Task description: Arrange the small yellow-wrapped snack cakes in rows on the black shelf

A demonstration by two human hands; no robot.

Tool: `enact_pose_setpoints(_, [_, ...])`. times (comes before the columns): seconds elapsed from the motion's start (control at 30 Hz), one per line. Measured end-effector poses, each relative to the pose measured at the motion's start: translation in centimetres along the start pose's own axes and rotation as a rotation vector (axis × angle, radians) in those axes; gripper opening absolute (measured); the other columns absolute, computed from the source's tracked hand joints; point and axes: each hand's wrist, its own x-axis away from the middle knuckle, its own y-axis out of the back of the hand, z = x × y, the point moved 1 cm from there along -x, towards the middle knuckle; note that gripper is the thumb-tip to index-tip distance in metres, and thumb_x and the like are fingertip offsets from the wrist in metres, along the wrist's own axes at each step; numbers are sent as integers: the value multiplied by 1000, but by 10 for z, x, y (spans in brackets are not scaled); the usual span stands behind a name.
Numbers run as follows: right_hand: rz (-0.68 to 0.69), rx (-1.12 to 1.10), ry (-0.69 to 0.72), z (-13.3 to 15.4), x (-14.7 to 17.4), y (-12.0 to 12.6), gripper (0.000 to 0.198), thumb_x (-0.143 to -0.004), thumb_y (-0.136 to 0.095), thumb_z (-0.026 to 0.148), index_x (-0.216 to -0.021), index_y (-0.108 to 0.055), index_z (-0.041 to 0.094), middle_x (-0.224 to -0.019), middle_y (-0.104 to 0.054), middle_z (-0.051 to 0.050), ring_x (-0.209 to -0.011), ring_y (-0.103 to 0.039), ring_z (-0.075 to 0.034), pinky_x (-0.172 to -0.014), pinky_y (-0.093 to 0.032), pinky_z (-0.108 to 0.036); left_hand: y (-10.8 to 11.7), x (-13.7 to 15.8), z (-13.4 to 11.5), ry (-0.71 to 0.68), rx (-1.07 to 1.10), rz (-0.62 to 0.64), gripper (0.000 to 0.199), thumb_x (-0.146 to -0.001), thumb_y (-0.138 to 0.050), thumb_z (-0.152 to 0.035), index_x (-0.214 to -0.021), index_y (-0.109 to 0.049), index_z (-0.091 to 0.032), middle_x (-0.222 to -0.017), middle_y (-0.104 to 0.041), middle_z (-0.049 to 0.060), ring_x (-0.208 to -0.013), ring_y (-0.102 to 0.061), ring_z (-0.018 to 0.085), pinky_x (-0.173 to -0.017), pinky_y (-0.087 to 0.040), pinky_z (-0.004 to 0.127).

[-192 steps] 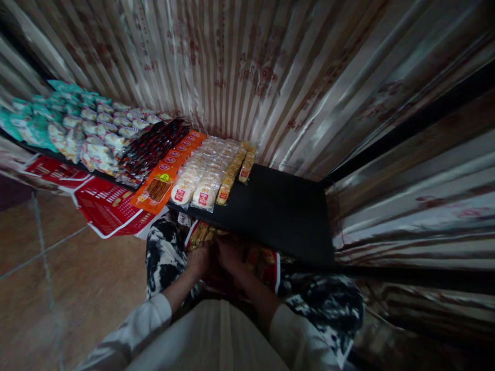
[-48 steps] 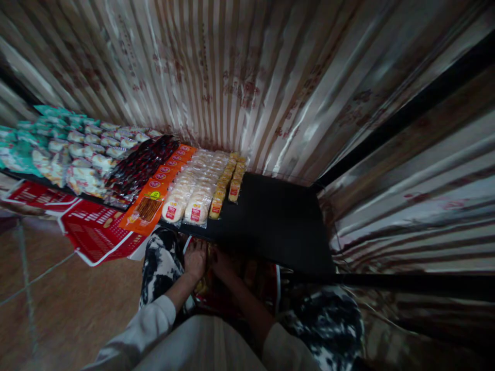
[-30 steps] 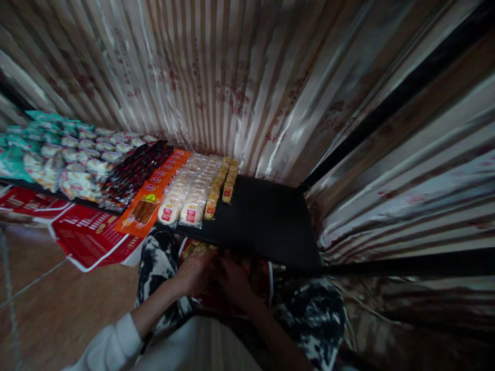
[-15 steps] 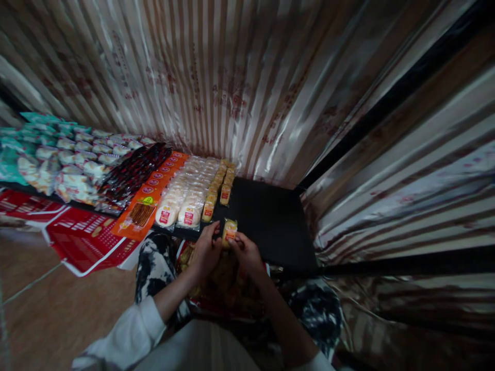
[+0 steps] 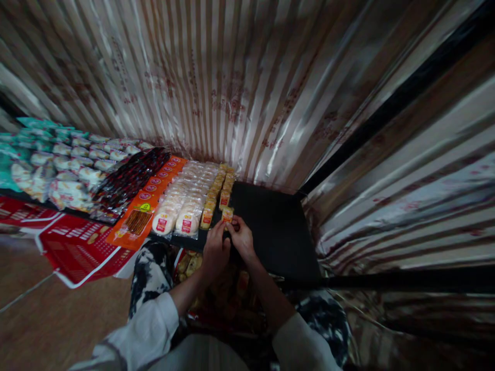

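Observation:
A small yellow snack packet [image 5: 227,214] with an orange-red label is pinched between both hands at the near end of the shorter yellow row. My left hand [image 5: 215,247] grips its lower left side with closed fingers. On its right side, my right hand [image 5: 242,237] holds it between thumb and fingers. Two rows of like yellow packets [image 5: 209,208] lie just beyond and to the left, on a black board [image 5: 266,226]. Beneath my forearms, a box of more packets [image 5: 193,265] rests between my knees, partly hidden.
Left of the yellow rows lie white round wrapped crackers [image 5: 187,221], an orange snack bag [image 5: 135,221], dark red-black packets [image 5: 127,178], and white and teal packets [image 5: 73,159]. A red printed sheet [image 5: 81,247] hangs below the board. Striped curtain [image 5: 240,77] and a black bar [image 5: 348,121] stand behind.
Both hands have moved forward with the yellow packet, up to the near end of the shorter row. My left hand, earlier beside the packet, now grips it too.

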Motion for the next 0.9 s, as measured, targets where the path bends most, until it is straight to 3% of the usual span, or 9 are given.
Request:
enact_pose_setpoints(0.53, [-17,148,69,8,-40,-16,34,-79,-50,32,-109,-59,18,-92,-63,-5,-82,-58,-17,-81,-47,-31,-15,-39,10,130,89,63,48,-85,-32,-18,-131,-42,-5,-139,-42,16,-131,-36,21,-112,-26,40])
enact_pose_setpoints(0.73, [-77,105,69,4,-44,-18,53,-78,-52,37,-126,-47,14,-101,-60,-9,-74,-58,-15,-77,-49,-32,-17,-41,13,103,101,45,48,-86,-31,-19,-132,-41,-7,-139,-42,14,-131,-36,20,-112,-26,41])
enact_pose_setpoints(0.9, [-115,123,129,3,-48,-20,48,-79,-52,36,-122,-54,16,-100,-59,-10,-75,-59,-17,-79,-49,-32,-20,-41,14,84,111,39,50,-88,-27,-21,-133,-39,-4,-140,-41,16,-132,-35,18,-112,-26,38])
